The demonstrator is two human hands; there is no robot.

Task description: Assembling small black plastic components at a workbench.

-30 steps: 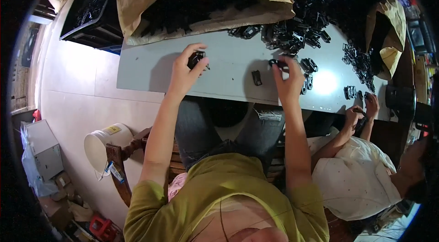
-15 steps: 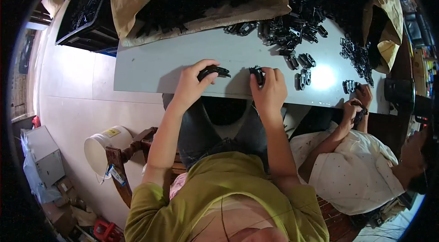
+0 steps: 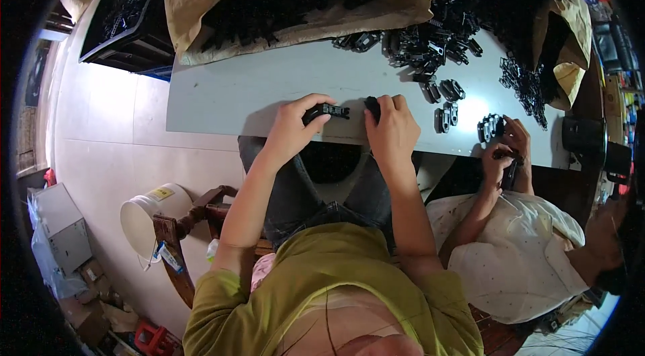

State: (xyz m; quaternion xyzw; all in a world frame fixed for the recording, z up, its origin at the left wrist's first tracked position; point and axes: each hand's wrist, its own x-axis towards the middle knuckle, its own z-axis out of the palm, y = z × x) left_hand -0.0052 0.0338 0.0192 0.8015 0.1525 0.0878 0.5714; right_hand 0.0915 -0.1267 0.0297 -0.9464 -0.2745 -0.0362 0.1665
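My left hand (image 3: 295, 124) grips a small black plastic part (image 3: 327, 112) at the near edge of the grey table (image 3: 235, 97). My right hand (image 3: 392, 131) is closed on another small black piece (image 3: 372, 107), held close to the first part with a small gap between them. Both hands hover just over the table's front edge, above my lap. A large heap of similar black parts (image 3: 440, 40) lies farther back on the right of the table.
An open brown paper sack (image 3: 282, 0) lies at the back of the table. A person in a white shirt (image 3: 517, 268) sits at my right, hands (image 3: 507, 151) on black parts. A white bucket (image 3: 144, 218) and a wooden chair (image 3: 191, 235) stand at my left.
Both hands have drawn back from the middle of the table to its near edge and come close together, each carrying a black part.
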